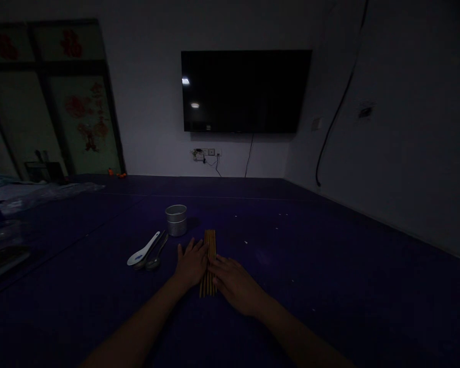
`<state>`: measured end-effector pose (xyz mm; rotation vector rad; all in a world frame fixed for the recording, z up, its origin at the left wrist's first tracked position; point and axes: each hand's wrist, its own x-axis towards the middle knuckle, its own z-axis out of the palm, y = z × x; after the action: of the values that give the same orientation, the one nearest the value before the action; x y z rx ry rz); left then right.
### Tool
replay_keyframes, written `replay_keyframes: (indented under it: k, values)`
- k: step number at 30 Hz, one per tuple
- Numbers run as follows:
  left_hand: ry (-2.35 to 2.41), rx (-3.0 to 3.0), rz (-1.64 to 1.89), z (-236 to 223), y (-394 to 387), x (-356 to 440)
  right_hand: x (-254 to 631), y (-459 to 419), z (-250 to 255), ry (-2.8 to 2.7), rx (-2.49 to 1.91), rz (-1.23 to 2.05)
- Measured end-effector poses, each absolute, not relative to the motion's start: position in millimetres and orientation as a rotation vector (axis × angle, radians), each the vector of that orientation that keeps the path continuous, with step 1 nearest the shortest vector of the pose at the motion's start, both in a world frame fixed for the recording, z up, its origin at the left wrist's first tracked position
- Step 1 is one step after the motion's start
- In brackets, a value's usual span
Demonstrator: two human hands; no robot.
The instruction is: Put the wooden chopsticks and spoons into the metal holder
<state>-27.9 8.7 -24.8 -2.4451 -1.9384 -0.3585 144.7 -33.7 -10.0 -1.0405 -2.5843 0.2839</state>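
Several wooden chopsticks (210,237) lie side by side in a flat bundle on the dark purple surface, pointing away from me. My left hand (191,266) rests against their left side, fingers stretched out and somewhat apart. From the right, my right hand (235,286) touches the bundle with extended fingers, covering part of its middle. Neither hand is closed around the chopsticks. Left of them lie a white spoon (143,252) with a blue mark and two metal spoons (156,259), set close together. Just behind the spoons stands a silver metal cup (177,222).
Crumpled clear plastic (49,194) and a dark flat object (3,261) lie at the far left. Small white bits (246,242) dot the surface on the right. A television (247,92) hangs on the back wall above wall sockets (210,152). The room is dim.
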Motion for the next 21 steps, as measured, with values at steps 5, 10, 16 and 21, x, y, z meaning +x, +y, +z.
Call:
replay_keyframes:
  k: [5, 10, 16, 21]
  values:
    - [-1.987, -2.453, -0.352, -21.3, 6.8, -26.3, 145.5, -32.2, -12.9, -2.537, -1.089, 0.24]
    - [-2.004, -2.459, -0.34, -19.1, 5.3, -25.2, 146.9, -30.0, -13.2, -2.536, -1.126, 0.19]
    - [-1.948, -2.502, -0.318, -19.9, 7.7, -27.0, 146.3, -30.7, -12.2, -2.539, -1.077, 0.19]
    - [-1.932, -2.53, -0.336, -21.4, 9.8, -28.0, 146.8, -28.4, -16.3, -2.536, -1.079, 0.188]
